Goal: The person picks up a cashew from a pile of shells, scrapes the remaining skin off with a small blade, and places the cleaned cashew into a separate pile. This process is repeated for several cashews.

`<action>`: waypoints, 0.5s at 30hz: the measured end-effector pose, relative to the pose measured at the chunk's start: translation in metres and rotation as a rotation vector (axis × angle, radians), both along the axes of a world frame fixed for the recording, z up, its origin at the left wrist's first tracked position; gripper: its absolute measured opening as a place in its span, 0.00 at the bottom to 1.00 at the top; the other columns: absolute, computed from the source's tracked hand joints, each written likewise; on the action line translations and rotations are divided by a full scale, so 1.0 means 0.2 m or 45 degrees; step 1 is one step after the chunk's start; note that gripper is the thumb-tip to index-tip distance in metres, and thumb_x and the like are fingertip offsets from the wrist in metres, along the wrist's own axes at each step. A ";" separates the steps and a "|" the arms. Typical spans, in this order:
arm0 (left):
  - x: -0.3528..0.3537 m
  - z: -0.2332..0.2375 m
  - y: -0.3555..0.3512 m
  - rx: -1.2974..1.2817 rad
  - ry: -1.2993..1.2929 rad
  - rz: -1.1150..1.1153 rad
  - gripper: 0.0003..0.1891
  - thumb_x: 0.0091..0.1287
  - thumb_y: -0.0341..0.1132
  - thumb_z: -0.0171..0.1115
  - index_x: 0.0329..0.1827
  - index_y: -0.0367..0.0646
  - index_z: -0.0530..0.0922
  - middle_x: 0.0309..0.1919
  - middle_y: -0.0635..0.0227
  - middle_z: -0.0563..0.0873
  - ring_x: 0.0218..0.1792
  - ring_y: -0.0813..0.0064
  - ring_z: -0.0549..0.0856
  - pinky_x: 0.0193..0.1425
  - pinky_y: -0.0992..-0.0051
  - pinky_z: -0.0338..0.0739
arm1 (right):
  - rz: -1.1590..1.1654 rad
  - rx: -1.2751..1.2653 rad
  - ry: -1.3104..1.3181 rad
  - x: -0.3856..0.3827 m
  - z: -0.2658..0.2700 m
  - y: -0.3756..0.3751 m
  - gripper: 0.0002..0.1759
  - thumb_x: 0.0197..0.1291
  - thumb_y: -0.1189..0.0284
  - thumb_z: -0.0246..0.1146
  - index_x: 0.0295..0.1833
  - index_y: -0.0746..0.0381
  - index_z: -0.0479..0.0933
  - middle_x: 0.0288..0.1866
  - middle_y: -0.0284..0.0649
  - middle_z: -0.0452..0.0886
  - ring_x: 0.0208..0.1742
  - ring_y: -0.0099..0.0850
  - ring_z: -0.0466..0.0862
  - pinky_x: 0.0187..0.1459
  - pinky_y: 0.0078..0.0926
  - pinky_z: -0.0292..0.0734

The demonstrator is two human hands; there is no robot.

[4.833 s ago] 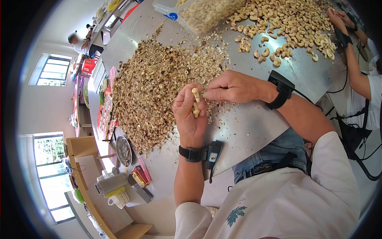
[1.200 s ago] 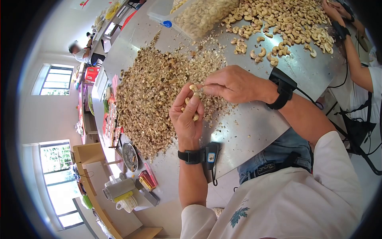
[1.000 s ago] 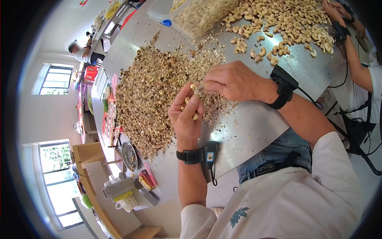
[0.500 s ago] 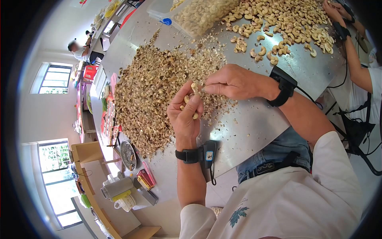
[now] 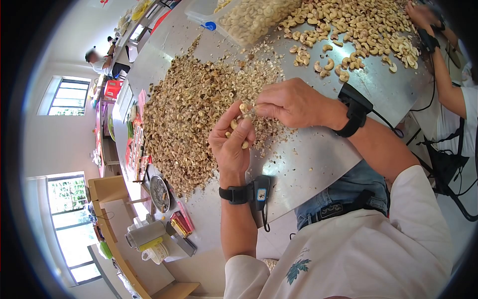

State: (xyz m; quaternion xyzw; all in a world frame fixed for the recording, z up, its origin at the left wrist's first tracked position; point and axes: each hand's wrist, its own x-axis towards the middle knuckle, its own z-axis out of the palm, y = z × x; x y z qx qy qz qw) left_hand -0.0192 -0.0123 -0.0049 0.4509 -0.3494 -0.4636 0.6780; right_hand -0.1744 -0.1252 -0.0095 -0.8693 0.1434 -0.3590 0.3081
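My left hand (image 5: pixel 231 142) is closed around several pale cashew nuts (image 5: pixel 234 124), with one cashew held up between thumb and forefinger. Close against that nut, my right hand (image 5: pixel 294 104) is pinched, thumb against forefinger; whatever lies in the pinch is too small to make out. Both hands are above the near edge of a big heap of brown shell and skin bits (image 5: pixel 189 119) spread on the metal table (image 5: pixel 308 159). Each wrist wears a black strap with a small device.
Beyond my right hand lies a wide pile of cashews (image 5: pixel 353 30), beside a clear plastic box (image 5: pixel 259 20) of cashews. A co-worker's hands (image 5: pixel 420 17) are at the pile's right end. At lower left are a round metal dish (image 5: pixel 159 194) and a grey roll (image 5: pixel 147 234).
My right hand has shifted slightly left, its fingertips now against the cashew in my left hand. The left hand stays almost still.
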 end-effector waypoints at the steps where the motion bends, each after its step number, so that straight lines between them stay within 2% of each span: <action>1: 0.00 -0.01 0.00 -0.004 -0.001 -0.003 0.20 0.63 0.20 0.59 0.59 0.32 0.74 0.42 0.57 0.83 0.21 0.85 0.72 0.21 0.86 0.63 | -0.024 -0.050 -0.034 0.00 -0.01 0.00 0.07 0.59 0.69 0.62 0.33 0.63 0.77 0.27 0.43 0.76 0.29 0.44 0.78 0.29 0.37 0.72; 7: 0.01 -0.01 0.00 -0.021 -0.025 0.007 0.19 0.64 0.21 0.59 0.59 0.32 0.74 0.40 0.58 0.84 0.21 0.84 0.72 0.20 0.86 0.62 | -0.088 -0.085 -0.109 0.02 -0.01 0.00 0.06 0.56 0.72 0.63 0.34 0.64 0.77 0.28 0.42 0.77 0.30 0.43 0.79 0.30 0.35 0.73; 15: 0.00 0.00 0.00 -0.017 -0.025 0.021 0.19 0.64 0.21 0.59 0.59 0.31 0.73 0.43 0.55 0.83 0.21 0.84 0.72 0.20 0.87 0.64 | 0.093 0.354 -0.014 -0.01 0.01 -0.02 0.11 0.61 0.68 0.61 0.36 0.66 0.77 0.23 0.43 0.75 0.24 0.35 0.74 0.27 0.31 0.68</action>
